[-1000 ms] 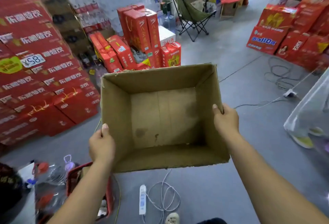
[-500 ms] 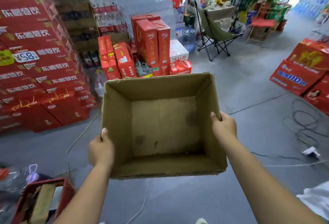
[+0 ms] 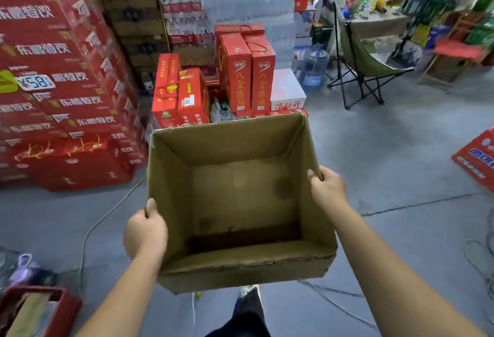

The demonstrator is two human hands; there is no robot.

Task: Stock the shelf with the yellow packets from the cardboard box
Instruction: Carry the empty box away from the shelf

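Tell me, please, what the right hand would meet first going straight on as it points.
The right hand grips the cardboard box, so its right wall comes first; beyond, probably the tall red cartons.

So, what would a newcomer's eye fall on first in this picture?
First the empty cardboard box in the middle, held above the grey floor by the left grip and the right grip on its side walls. Next comes the wall of red cartons on the left with a ¥58 price tag, and the tall red gift boxes standing beyond the box.
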